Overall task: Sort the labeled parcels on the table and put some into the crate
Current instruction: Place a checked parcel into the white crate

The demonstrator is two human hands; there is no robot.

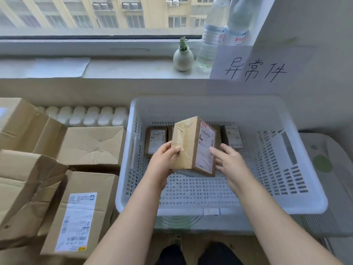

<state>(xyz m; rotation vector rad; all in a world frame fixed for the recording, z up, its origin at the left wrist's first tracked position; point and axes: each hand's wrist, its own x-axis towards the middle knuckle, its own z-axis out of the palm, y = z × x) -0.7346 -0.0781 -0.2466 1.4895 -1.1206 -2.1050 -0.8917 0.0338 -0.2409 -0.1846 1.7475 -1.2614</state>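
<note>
One white perforated plastic crate [181, 210] sits in front of the person. Above its floor they hold one small brown cardboard parcel wrapped in wrinkled clear tape [193, 146], upright and slightly tilted, its printed label facing right. On the crate's floor at the far wall lie two labelled brown parcels, one at the left [155, 142] and one at the right [233, 138]. Brown edges of what may be a third show between them behind the held parcel. Left of the crate are four larger brown cardboard boxes: a creased one just beside it [91, 144], a labelled one nearer the person [80, 217], and two crumpled ones further left [24, 188] [19, 119]. Beyond the crate, on the windowsill, stand two clear water bottles [212, 35], one small pale vase with a green plant [183, 58] and one handwritten paper sign [256, 71]. The left hand [164, 163] grips the held parcel's taped side, fingers curled round its edge. The right hand [227, 159] is spread, its loose fingertips touching the labelled face.
</note>
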